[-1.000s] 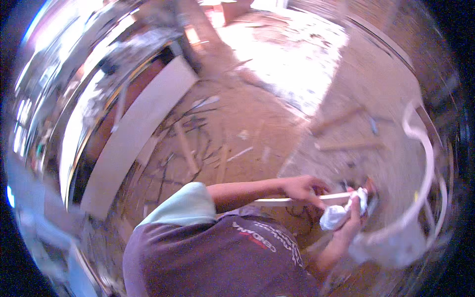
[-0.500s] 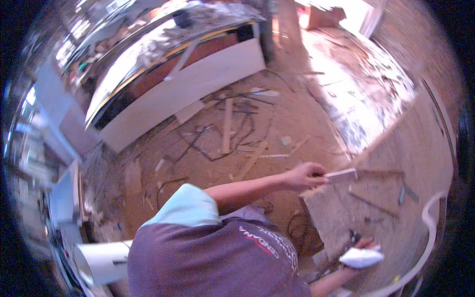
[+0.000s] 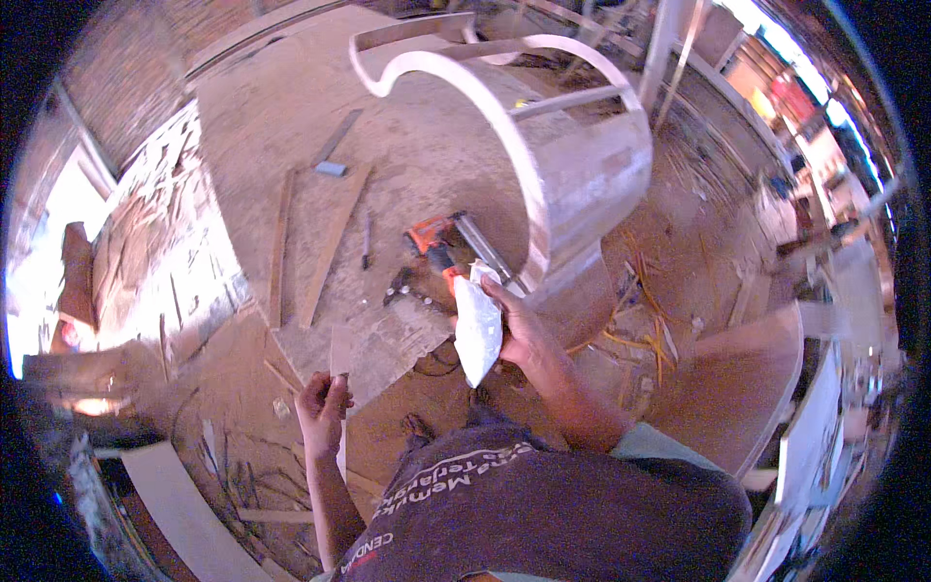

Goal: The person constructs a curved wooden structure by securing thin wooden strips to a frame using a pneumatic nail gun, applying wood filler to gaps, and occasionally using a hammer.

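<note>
My left hand (image 3: 323, 403) is closed round a thin, flat, pale strip (image 3: 341, 351), which sticks out beyond the fingers over the panel's near edge. In my right hand (image 3: 531, 338) is a white plastic pouch (image 3: 478, 335), wrinkled and held up in front of my body. Just beyond the pouch, an orange and black nail gun (image 3: 427, 234) with a silver magazine lies on the board (image 3: 242, 145), its handle partly hidden by the pouch. A hammer (image 3: 400, 288) rests to the left of the pouch. What the pouch contains cannot be seen.
A curved white-edged frame (image 3: 524, 145) stands on the board's right side. Two wooden strips (image 3: 335, 247) and a grey-blue-headed tool (image 3: 331, 169) lie to the left. Yellow hose (image 3: 659, 339) and scraps cover the floor at right. A curved panel (image 3: 184, 504) sits lower left.
My view has swung right, bringing the board, nail gun and curved frame to the middle. Both hands still hold the strip and pouch; the left arm is no longer stretched across my body.
</note>
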`<state>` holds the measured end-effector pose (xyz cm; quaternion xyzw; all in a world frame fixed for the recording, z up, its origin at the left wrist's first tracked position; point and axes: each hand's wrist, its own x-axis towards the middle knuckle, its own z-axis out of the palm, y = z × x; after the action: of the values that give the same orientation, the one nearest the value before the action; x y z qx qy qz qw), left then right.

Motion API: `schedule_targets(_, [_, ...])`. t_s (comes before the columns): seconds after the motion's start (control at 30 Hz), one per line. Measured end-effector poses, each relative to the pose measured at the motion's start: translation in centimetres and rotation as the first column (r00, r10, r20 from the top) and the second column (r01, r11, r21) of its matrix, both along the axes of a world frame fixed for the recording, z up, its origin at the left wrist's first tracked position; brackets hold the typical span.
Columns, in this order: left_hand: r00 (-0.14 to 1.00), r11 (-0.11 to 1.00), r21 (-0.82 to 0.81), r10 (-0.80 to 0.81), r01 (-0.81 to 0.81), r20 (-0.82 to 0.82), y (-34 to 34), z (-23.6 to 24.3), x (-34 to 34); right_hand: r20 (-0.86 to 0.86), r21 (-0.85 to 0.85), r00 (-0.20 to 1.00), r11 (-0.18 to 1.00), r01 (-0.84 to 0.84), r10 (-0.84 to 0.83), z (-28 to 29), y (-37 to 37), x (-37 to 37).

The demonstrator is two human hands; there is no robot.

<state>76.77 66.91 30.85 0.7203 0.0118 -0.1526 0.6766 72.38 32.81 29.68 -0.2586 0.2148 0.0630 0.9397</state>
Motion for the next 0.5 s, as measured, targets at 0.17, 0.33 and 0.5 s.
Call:
schedule_targets(0.17, [0.990,0.990,0.012,-0.141,0.141,0.021,-1.7,0.3,1.1,-0.275,0.057,0.961,0.998,-0.003,0.019,-3.0,3.2,-4.3])
schedule_targets(0.33, [0.973,0.973,0.040,-0.229,0.229,0.016,-1.4,0.4,1.5,-0.204,-0.038,0.978,0.998,0.047,-0.054,-3.2,4.1,-5.9])
schedule_targets(0.5, [0.966,0.966,0.007,-0.258,0.257,0.027,-0.4,0.0,1.7,-0.129,-0.370,0.978,0.923,0.104,-0.162,-0.8,4.2,-5.8])
